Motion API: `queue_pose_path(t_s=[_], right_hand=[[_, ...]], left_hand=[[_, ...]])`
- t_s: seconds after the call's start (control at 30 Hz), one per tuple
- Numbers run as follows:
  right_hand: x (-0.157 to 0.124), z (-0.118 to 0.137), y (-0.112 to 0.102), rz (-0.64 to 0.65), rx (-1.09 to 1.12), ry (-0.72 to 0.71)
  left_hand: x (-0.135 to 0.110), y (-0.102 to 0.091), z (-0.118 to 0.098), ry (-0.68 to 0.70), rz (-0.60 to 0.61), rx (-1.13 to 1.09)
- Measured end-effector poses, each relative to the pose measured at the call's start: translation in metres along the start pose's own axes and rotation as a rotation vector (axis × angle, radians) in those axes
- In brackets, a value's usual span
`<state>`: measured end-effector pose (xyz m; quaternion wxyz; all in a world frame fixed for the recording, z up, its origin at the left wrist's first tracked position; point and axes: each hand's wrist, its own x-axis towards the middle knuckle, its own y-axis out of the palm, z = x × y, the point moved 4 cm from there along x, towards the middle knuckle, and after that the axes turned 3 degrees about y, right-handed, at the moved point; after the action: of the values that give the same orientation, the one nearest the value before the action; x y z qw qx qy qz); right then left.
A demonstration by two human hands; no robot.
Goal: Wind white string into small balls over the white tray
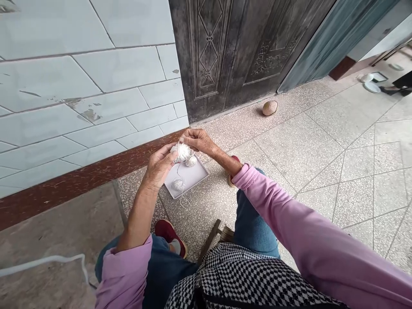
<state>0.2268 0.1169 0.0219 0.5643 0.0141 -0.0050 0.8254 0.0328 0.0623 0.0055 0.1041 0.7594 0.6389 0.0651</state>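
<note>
My left hand (pixel 157 166) is closed around the near side of a white ball of yarn (pixel 182 152), its thumb lying along the ball. At the ball's upper right, my right hand (pixel 200 141) has its fingers pinched together on what looks like a strand of the yarn. Below both hands a shallow white box lid (pixel 200 175) lies on the floor. In it rests a smaller white yarn ball (pixel 177 185), and another wound ball (pixel 191 161) sits near its far side. A loose strand (pixel 184 201) trails over the lid's near edge.
A tiled wall (pixel 96 81) and a dark carved door (pixel 222 51) stand ahead. One round tan object (pixel 269 108) lies by the door. My red shoe (pixel 170 236) and a wooden stool (pixel 210 240) are close by. A white hose (pixel 41 261) runs at lower left.
</note>
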Motion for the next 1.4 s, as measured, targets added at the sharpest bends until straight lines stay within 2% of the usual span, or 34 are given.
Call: queue_pose_path(t_s=[0.13, 0.27, 0.4, 0.67, 0.8, 0.93, 1.13, 1.23, 1.4], right_hand=[[0.002, -0.005, 0.000, -0.032, 0.008, 0.016], [0.008, -0.013, -0.004, 0.026, 0.046, -0.037], [0.010, -0.019, -0.004, 0.064, 0.074, -0.028], [-0.004, -0.007, 0.019, 0.005, -0.071, 0.156], [-0.010, 0.001, 0.031, 0.059, -0.126, 0.224], [-0.014, 0.002, 0.038, 0.079, -0.114, 0.213], [-0.012, -0.002, 0.040, 0.144, -0.071, 0.140], [-0.016, -0.004, 0.034, 0.163, -0.066, 0.135], [-0.034, 0.000, 0.018, 0.081, -0.128, 0.128]], left_hand=[[0.001, 0.003, 0.000, 0.030, -0.033, 0.061], [0.002, 0.007, -0.005, 0.078, -0.031, 0.053], [0.004, 0.007, -0.009, 0.081, -0.013, -0.006], [0.011, -0.008, -0.003, 0.141, -0.196, -0.070], [0.014, -0.015, -0.001, 0.182, -0.264, -0.013], [0.012, -0.020, -0.002, 0.208, -0.248, 0.049], [0.008, -0.012, -0.005, 0.151, -0.148, -0.077], [0.006, -0.003, -0.003, 0.139, -0.150, -0.111], [0.005, 0.013, 0.003, 0.160, -0.138, -0.109]])
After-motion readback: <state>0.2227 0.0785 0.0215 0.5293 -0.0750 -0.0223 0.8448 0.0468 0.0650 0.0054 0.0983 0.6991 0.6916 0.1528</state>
